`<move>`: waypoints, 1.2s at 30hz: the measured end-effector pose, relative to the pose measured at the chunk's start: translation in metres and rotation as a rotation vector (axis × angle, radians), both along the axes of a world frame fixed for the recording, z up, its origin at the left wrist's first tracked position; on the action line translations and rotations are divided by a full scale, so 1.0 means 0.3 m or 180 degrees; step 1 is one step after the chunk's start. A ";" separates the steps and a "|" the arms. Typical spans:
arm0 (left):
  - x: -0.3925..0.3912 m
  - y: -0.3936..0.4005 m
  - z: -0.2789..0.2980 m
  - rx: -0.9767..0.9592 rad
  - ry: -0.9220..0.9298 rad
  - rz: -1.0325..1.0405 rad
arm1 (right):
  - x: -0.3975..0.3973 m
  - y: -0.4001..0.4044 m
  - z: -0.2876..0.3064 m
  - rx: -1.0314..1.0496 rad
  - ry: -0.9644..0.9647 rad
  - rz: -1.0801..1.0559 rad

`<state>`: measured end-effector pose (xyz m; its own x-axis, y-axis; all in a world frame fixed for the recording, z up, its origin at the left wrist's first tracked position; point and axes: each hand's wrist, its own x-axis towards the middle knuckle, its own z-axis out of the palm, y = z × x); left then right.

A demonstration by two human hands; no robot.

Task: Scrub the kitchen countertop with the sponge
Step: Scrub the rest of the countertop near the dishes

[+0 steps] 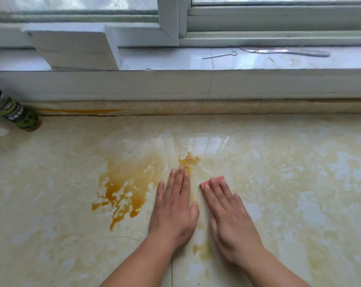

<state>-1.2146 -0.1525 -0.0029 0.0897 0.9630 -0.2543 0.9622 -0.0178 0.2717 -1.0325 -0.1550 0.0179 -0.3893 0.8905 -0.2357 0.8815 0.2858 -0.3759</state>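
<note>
A pale marbled countertop (299,183) fills the lower view, wet and streaked. A brown-orange spill (123,189) spreads left of centre, with a smaller patch (189,160) further back. My left hand (174,206) lies flat on the counter with straight fingers, just right of the spill. My right hand (229,214) presses flat on a pink sponge (213,181); only the sponge's far edge shows beyond my fingertips.
A bottle (15,113) with a green label and dark cap stands at the far left against the back ledge. On the window sill (175,61) sit a white box (76,48), a thin metal hook (220,55) and a flat clear paddle-shaped object (285,51).
</note>
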 end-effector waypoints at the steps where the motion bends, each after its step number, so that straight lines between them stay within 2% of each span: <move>1: 0.010 0.082 -0.002 0.0044 0.0012 0.0007 | -0.026 0.092 0.002 0.0026 0.0064 -0.0113; 4: 0.031 0.293 0.007 0.0114 0.0031 -0.0043 | -0.074 0.289 0.024 0.0044 0.0183 -0.0415; 8: 0.062 0.457 0.007 0.0081 0.0009 -0.0133 | -0.034 0.239 -0.006 0.0141 0.0068 -0.0393; 11: 0.071 0.476 0.005 0.0102 0.0063 -0.0099 | 0.002 0.245 -0.025 0.0140 0.0013 -0.0349; 16: 0.076 0.476 0.004 0.0182 0.0082 -0.0050 | -0.044 0.593 0.016 0.0128 0.0164 -0.0654; 18: 0.075 0.477 0.004 0.0195 0.0081 -0.0062 | -0.047 0.640 0.018 0.0163 0.0120 -0.0658; 24: 0.072 0.475 -0.004 0.0173 0.0057 -0.0090 | 0.040 0.363 -0.015 0.0226 0.0135 -0.0391; 31: 0.068 0.478 0.014 0.0134 0.0001 -0.0051 | -0.028 0.645 0.042 0.0149 -0.0032 -0.0789; 34: 0.054 0.490 0.028 0.0005 0.0014 -0.0192 | 0.005 0.477 0.027 0.0019 0.0101 -0.0565; 36: 0.032 0.483 0.044 -0.0091 0.0013 -0.0377 | 0.058 0.260 0.025 0.0002 0.0112 -0.0379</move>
<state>-1.2050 -0.0075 0.0104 0.2012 0.9380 -0.2822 0.9549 -0.1236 0.2699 -1.0151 -0.0770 0.0254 -0.2889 0.9310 -0.2232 0.8954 0.1802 -0.4072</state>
